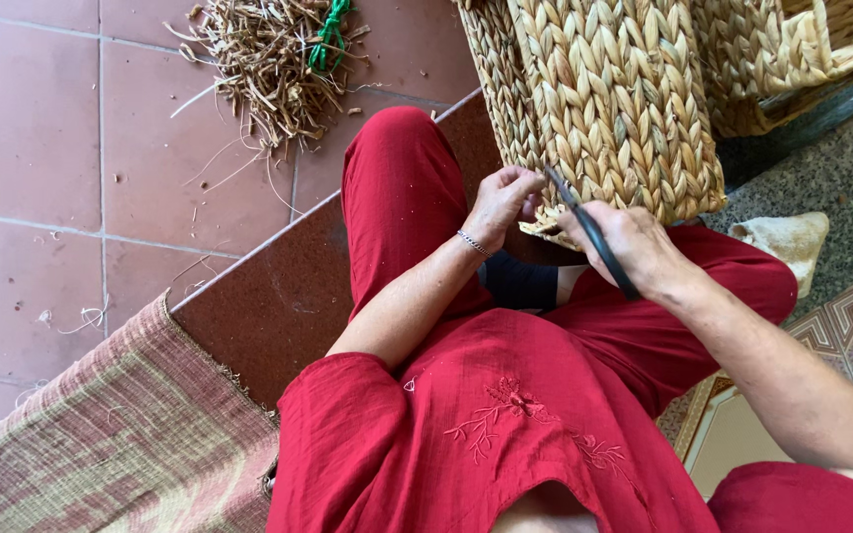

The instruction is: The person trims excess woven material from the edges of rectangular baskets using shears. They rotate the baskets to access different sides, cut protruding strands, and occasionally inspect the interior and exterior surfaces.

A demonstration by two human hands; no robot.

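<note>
pinching a loose straw end at the woven basket's stiff, light rim, the left hand steadies it; at three o'clock the right hand is clenched around black scissors.

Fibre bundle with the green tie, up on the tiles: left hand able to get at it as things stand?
Probably yes. The left hand is at the woven basket; the fibre bundle lies across open floor tiles, with only the raised knee beside that path.

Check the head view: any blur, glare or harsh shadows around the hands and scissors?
Head view: soft, even daylight, no glare; woven basket sharp; left hand, right hand and black scissors slightly soft; only faint shadow under the basket edge; mild wide-angle stretch at the corners.
</note>
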